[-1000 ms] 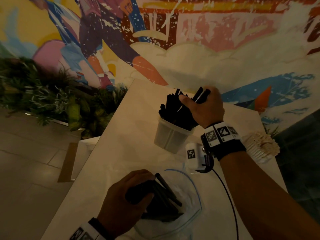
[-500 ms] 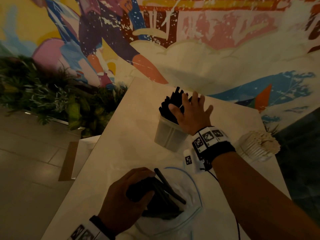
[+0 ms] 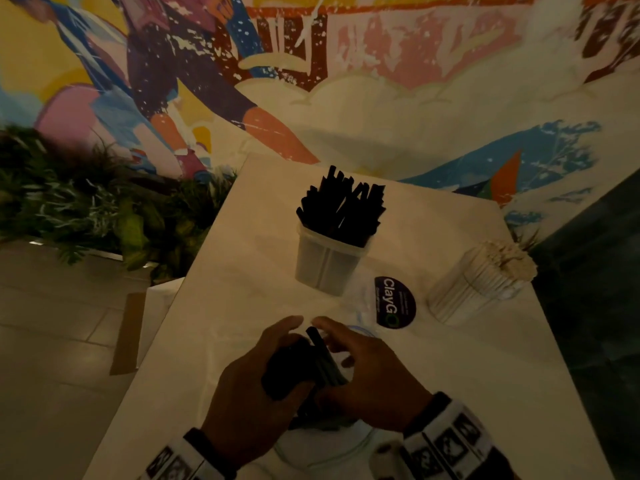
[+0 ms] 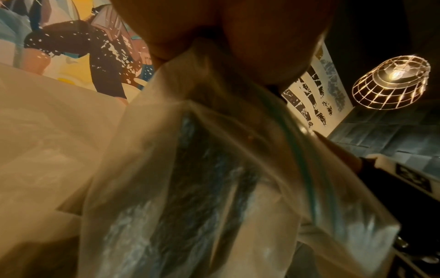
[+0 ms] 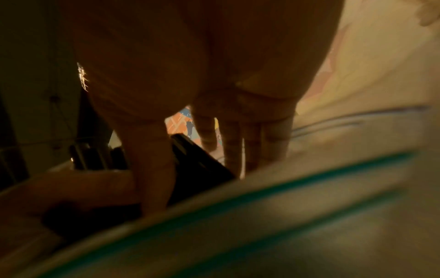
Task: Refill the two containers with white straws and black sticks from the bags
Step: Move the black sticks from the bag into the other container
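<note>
Left hand [image 3: 252,386] clasping bagged black sticks [image 3: 304,368] at six o'clock, right hand [image 3: 367,372] fingers loose and reaching in; could snag the bag [image 4: 214,188] rim, scattering sticks short of the twelve-o'clock container [image 3: 329,265].

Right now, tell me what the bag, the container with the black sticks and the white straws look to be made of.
Bag: thin clear plastic film, glossy and creased; the dark sticks show through, and a teal zip strip runs along the mouth.
Container: translucent, frosted-looking plastic, seemingly rigid; the black sticks show dimly through its wall.
White straws: matte white; paper or paper-wrapped perhaps, but too small to tell.
</note>
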{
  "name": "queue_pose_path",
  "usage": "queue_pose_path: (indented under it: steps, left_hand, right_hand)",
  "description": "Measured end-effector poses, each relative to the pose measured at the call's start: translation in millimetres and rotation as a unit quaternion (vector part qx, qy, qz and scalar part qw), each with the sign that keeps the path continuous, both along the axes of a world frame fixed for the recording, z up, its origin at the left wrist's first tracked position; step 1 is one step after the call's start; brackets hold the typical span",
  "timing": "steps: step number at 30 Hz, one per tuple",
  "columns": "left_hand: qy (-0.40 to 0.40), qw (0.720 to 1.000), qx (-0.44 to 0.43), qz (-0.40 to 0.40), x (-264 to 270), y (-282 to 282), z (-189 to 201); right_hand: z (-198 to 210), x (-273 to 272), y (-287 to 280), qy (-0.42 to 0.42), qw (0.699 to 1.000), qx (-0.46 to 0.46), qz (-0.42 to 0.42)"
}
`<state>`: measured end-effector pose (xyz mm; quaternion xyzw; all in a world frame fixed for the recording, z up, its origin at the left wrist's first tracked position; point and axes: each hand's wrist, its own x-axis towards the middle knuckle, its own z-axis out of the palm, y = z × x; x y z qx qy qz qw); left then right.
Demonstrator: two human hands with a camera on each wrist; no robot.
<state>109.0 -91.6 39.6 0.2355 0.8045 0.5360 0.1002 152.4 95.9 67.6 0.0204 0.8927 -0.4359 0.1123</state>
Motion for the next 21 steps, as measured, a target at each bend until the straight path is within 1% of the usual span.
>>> queue_pose_path:
  steps: [3, 5, 8, 13, 16, 19, 21]
  left_hand:
    - [0.012, 1.0, -0.003, 0.002, 0.8, 1.4, 2.1]
    - [0.012, 1.0, -0.002, 0.007, 1.1, -1.3, 0.5]
    - [0.017, 1.0, -0.005, 0.014, 1.9, -5.4, -1.5]
    - [0.026, 0.999, -0.015, 0.013, 1.8, -6.3, 1.6]
    - [0.014, 1.0, -0.011, 0.019, 2.4, -6.9, 3.4]
    - [0.017, 0.999, -0.018, 0.02, 4.2, -7.3, 6.1]
    - [0.017, 0.999, -0.021, 0.019, 4.7, -8.0, 6.9]
  right_hand:
    - [-7.5, 0.5, -9.3, 0.082, 0.996, -0.019, -0.005]
    - [-9.0, 3.6, -13.5, 0.113, 0.993, -0.019, -0.007]
    - [-13.1, 7.3, -13.4, 0.148, 0.988, 0.001, -0.033]
    - [-16.6, 11.1, -13.7, 0.141, 0.989, -0.012, -0.043]
    - [-15.6, 11.7, -11.5, 0.127, 0.987, -0.045, -0.085]
    - [-18.2, 12.3, -6.6, 0.144, 0.979, -0.073, -0.129]
    - [-13.2, 12.2, -3.7, 0.155, 0.97, -0.114, -0.151]
